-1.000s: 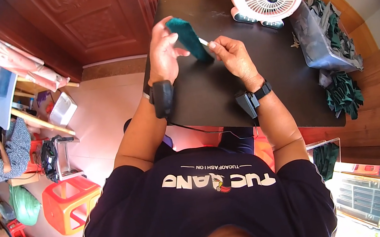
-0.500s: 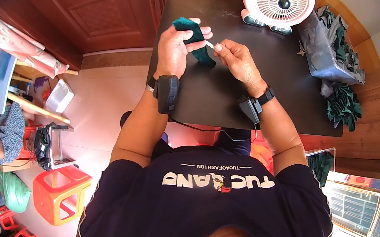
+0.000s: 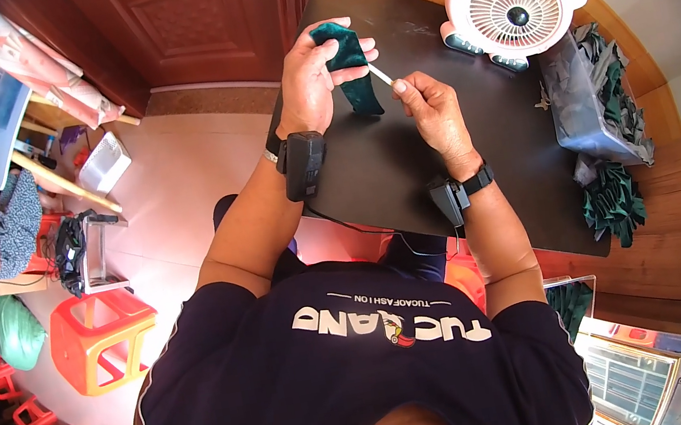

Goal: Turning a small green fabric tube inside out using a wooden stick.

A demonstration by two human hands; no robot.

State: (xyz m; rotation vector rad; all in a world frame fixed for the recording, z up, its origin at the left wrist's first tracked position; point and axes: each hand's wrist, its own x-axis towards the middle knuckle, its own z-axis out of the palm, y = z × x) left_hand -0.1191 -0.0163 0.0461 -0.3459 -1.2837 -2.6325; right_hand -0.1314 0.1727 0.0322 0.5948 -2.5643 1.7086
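A dark green piece of soft fabric point(image 3: 350, 62) sat pinched between the thumb and fingers of the left hand point(image 3: 310, 82), its lower end hanging below the fingertips above the black tabletop point(image 3: 403, 157). A thin white stick point(image 3: 379, 73) reached from the cloth's edge to the right hand point(image 3: 429, 107), whose thumb and forefinger were closed on its end. Beyond the fingers stood a pink round fan point(image 3: 514, 3); further right of them lay a heap of grey and green fabric point(image 3: 595, 93).
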